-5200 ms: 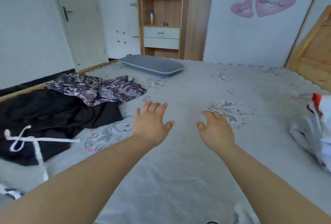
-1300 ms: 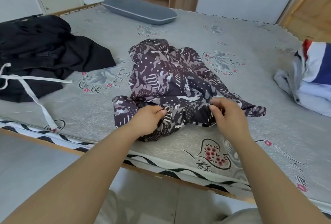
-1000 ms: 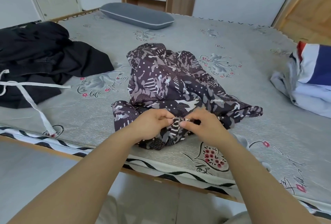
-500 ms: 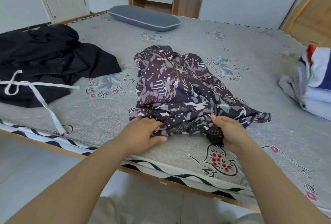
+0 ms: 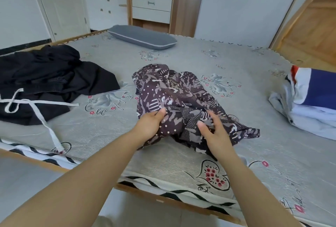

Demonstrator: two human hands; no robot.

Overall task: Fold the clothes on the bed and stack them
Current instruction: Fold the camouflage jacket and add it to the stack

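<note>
A crumpled dark purple patterned garment lies in the middle of the grey bed, near its front edge. My left hand grips the garment's near left part, with cloth bunched under the thumb. On the near right part sits my right hand, fingers spread and slightly bent into the cloth. A heap of black clothes with a white drawstring sits at the left. A white, blue and red garment is piled at the right edge.
A grey pillow lies at the far side of the bed. Behind it stand a wooden cabinet with white drawers and a white door. The bed's wooden front rail runs below my arms, and a wooden frame rises at right.
Both hands have moved up from the garment's near hem onto its bunched middle. The cloth's front part is now lifted and gathered between them. The camera tilted up a little.
</note>
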